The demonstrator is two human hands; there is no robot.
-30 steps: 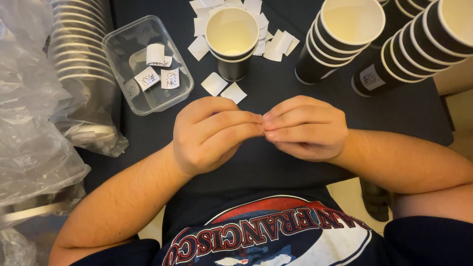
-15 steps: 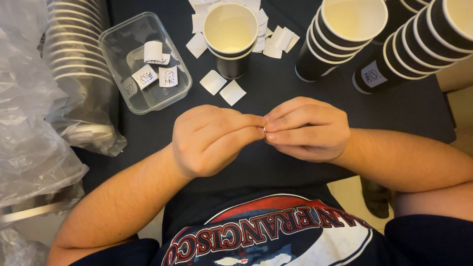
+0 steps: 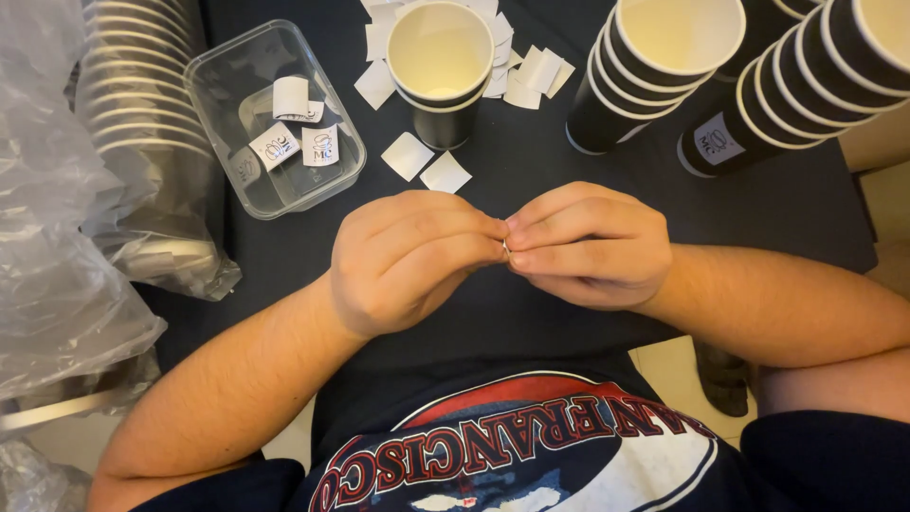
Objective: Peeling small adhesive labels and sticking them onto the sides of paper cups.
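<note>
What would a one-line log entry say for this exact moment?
left hand: pinching small white sticker | right hand: pinching same sticker | nearby: black paper cup, clear tray | surface: dark table

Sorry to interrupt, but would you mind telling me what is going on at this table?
A person seated at a dark table has both hands together, the left hand and right hand pinching something small and pale between their fingertips; what it is cannot be made out. Just beyond stands a single black paper cup among loose white slips. A clear plastic tub holds a few printed stickers, and stacks of black cups lie to the right.
</note>
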